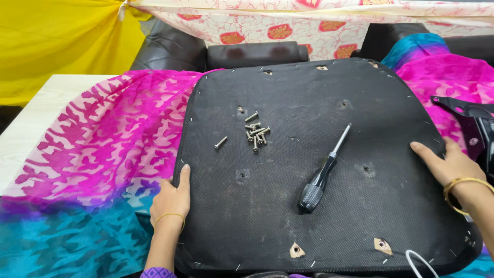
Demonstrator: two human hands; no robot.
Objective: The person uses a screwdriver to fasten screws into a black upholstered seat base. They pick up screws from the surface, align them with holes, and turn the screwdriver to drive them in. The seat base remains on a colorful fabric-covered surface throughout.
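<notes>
Head view — seat: a black seat pad [319, 170] is lying underside up on a pink and teal cloth [103, 154] spread over a pale table [36, 118].
Left hand: the left hand [172, 198] is gripping the pad's left edge, thumb on top, fingers curled under the rim.
Right hand: the right hand [445, 162] is resting flat on the right edge, fingers spread — holding nothing else.
Screws: a loose heap of screws [256, 131] is sitting on the pad near the top left, one stray screw [220, 142] just beside it.
Screwdriver: a black-handled screwdriver [323, 172] is lying untouched mid-pad.
Holes: the mounting holes in view are showing empty.
Bracket: a black metal bracket [465, 121] is lying off to the right, apart from the pad.
Progress, as judged: hardware is looking already off; nothing is being refitted.
</notes>
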